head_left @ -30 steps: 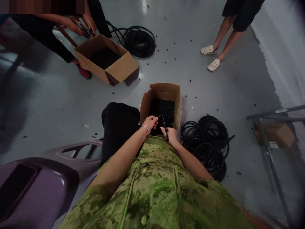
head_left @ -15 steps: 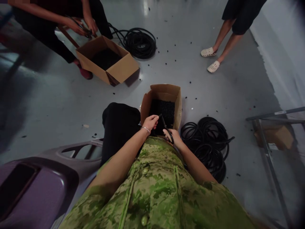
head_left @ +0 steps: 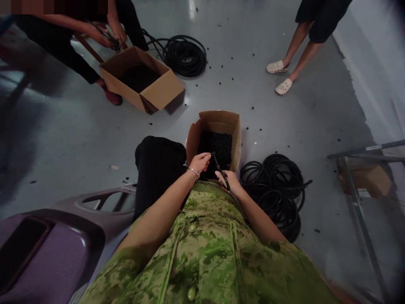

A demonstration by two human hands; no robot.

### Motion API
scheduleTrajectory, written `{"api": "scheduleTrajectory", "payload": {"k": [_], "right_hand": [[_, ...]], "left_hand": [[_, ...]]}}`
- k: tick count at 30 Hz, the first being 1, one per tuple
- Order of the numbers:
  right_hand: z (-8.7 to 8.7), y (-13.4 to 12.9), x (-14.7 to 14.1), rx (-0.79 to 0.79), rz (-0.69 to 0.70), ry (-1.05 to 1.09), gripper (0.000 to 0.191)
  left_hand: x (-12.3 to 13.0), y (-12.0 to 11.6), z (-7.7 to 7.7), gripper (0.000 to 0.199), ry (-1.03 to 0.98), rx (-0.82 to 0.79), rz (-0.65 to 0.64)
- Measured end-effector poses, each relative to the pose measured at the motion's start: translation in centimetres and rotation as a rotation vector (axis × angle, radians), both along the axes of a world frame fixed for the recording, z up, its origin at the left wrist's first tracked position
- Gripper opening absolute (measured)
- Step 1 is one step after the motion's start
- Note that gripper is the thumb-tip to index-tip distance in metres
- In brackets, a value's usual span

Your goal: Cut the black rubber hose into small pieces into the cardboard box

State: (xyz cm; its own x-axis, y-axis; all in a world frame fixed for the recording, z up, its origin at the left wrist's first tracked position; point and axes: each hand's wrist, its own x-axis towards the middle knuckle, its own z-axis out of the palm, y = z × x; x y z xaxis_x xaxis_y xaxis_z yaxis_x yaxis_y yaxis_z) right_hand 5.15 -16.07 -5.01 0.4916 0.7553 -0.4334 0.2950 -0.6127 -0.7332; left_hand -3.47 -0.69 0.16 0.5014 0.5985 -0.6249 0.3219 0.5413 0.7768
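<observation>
My left hand (head_left: 200, 163) is closed in a pinch on a thin black rubber tube (head_left: 213, 153) over the near part of an open cardboard box (head_left: 236, 131). Wrapped round the black handles of a pair of scissors (head_left: 226, 181), my right hand (head_left: 234, 182) sits just to the right and a little nearer to me. The scissors' blades point up and left toward the tube by my left fingertips. Small black pieces (head_left: 223, 143) fill the lower part of the box. How far the blades are apart is too small to tell.
Loops of black tubing (head_left: 284, 173) lie on the floor to my right, beside a metal frame (head_left: 360, 211). Ahead left, a co-worker's hands (head_left: 110, 36) work over another cardboard box (head_left: 164, 90), near a second coil (head_left: 185, 57). Someone in white clogs (head_left: 283, 86) stands ahead right. A purple chair (head_left: 63, 253) is at left.
Both my hands stay almost in place, the scissors still at the tube. The view has shifted very slightly. The co-worker's hands have moved a little.
</observation>
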Motion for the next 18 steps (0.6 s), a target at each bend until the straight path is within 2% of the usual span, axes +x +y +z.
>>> {"api": "scheduleTrajectory", "payload": {"k": [18], "right_hand": [[0.35, -0.02, -0.29, 0.015, 0.034, -0.069, 0.058]], "left_hand": [[-0.02, -0.07, 0.15, 0.029, 0.015, 0.017, -0.017]]}}
